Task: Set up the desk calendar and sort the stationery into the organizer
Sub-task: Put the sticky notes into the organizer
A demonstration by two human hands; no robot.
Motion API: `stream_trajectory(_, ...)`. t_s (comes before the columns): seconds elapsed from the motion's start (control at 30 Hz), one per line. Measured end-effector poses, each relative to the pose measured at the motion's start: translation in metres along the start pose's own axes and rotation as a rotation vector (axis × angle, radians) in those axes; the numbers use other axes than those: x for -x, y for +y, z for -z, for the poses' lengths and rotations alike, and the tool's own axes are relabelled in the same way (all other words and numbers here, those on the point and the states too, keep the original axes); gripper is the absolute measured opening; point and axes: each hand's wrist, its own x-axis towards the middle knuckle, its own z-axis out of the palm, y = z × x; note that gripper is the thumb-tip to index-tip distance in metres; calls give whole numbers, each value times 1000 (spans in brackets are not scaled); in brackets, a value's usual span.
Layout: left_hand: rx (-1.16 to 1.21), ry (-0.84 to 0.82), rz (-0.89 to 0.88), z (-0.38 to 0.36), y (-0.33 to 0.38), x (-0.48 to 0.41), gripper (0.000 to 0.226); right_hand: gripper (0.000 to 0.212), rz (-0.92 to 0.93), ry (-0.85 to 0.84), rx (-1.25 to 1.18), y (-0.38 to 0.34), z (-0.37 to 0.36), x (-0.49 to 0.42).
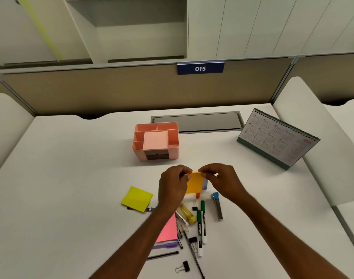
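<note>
Left hand [175,188] and right hand [220,182] pinch the orange sticky-note pad [195,184] by its top corners. The pink plastic compartmented organizer [173,153] stands directly beyond, nearer the left hand.

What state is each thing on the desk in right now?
Desk calendar: standing upright, set up.
Organizer: upright, compartments look empty.
Orange sticky pad: lifted, top edge pinched by both hands.
Left hand: pinching the pad.
Right hand: pinching the pad.
Yellow sticky pad: lying flat, untouched.
Green markers: capped, lying loose.
</note>
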Motion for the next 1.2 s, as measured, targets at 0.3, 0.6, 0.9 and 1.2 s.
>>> stream_trajectory(0.3, -152, 199, -208, 55, 22, -79, 17, 20, 346, 193, 176, -64, 16, -80)
stream_trajectory(0.6, -368, 384, -273, 98, 21, -163, 13, 20, 400, 367, 252, -101, 6, -164)
stream_trajectory(0.9, -433, 340, -245, 89, -7, -202, 13, 19, 330, 366, 395, -94, -15, -203)
stream_trajectory(1.2, -498, 127, -133, 64, -38, -210, 27, 15, 285, 247, 486, -63, -40, -214)
